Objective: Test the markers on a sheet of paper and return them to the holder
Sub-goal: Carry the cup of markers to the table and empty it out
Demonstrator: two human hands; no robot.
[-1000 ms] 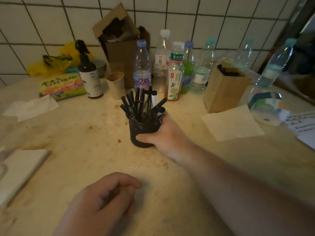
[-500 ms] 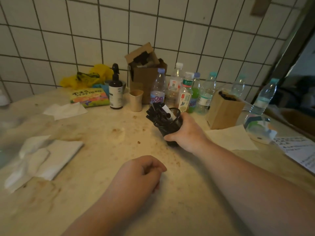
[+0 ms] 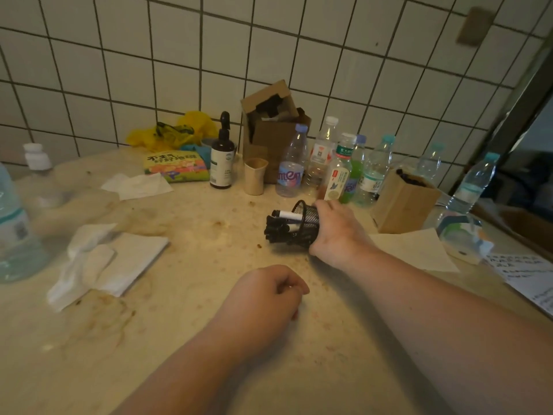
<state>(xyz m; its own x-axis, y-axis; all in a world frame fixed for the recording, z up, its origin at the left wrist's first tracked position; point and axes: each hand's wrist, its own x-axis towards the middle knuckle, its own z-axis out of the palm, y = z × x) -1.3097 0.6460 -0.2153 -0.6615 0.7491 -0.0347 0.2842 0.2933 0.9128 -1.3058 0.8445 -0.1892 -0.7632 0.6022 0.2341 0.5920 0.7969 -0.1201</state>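
My right hand (image 3: 338, 232) grips a black mesh holder (image 3: 306, 223) and has it tipped on its side, mouth facing left, just above the stained table (image 3: 194, 339). Several black markers (image 3: 276, 230) stick out of the mouth, one with a white barrel. My left hand (image 3: 266, 295) rests on the table in front of the holder as a loose fist with nothing seen in it. A beige sheet of paper (image 3: 419, 250) lies to the right of my right hand.
Several bottles (image 3: 291, 163) and an open cardboard box (image 3: 272, 127) line the tiled wall. A paper cup (image 3: 254, 175), a dark pump bottle (image 3: 222, 157) and a small cardboard box (image 3: 404, 202) stand nearby. Crumpled tissues (image 3: 101, 259) lie left, printed sheets (image 3: 532, 277) right.
The holder stood upright a second ago; my right hand has tipped it over to the left, so the markers now point sideways. The view has pulled back and up. My left hand stays fisted.
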